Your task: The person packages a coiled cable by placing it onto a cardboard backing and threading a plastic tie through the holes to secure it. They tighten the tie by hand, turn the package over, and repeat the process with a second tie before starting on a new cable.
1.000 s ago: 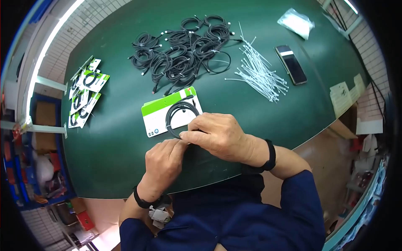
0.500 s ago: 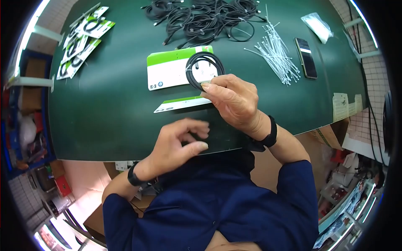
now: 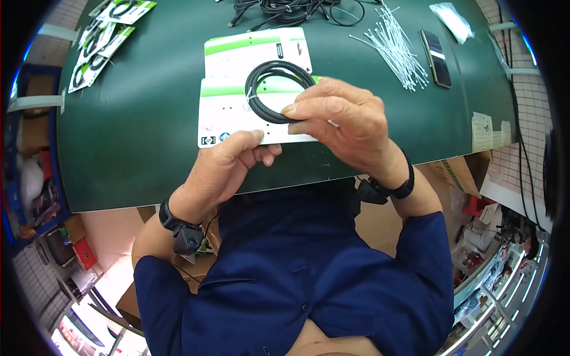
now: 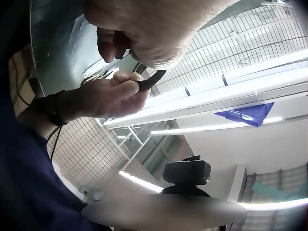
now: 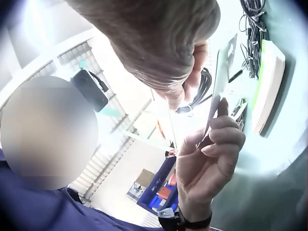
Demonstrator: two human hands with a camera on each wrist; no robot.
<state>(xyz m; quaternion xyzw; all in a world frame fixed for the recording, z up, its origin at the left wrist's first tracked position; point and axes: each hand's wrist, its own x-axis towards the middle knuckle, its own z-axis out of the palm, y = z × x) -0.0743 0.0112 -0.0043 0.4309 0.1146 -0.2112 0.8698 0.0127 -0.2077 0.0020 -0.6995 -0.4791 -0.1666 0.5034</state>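
Observation:
My right hand [image 3: 350, 124] pinches a coiled black braided cable [image 3: 255, 105] between thumb and fingers. A pale tie binds the coil on its left side. The coil hangs in front of a white and green packaging card [image 3: 228, 115], which has small punched holes. My left hand [image 3: 222, 163] holds this card by its lower edge, thumb on the printed face and fingers behind. In the right wrist view the card [image 5: 219, 84] stands tilted between the left hand [image 5: 211, 154] and the coil [image 5: 199, 96]. The left wrist view shows the right hand's fingers around the cable [image 4: 153, 82].
A stack of similar cards [image 3: 237, 54] lies just behind. More black coiled cables [image 3: 291, 15] are heaped at the back. White cable ties [image 3: 395, 53], a phone [image 3: 436, 58] and a plastic bag [image 3: 451, 22] lie to the right. Carded cables [image 3: 98, 47] are piled at far left.
The left hand, loose and free half a second ago, has taken hold of a card's lower edge. That card has tipped up to face me. The right hand keeps the coil over it.

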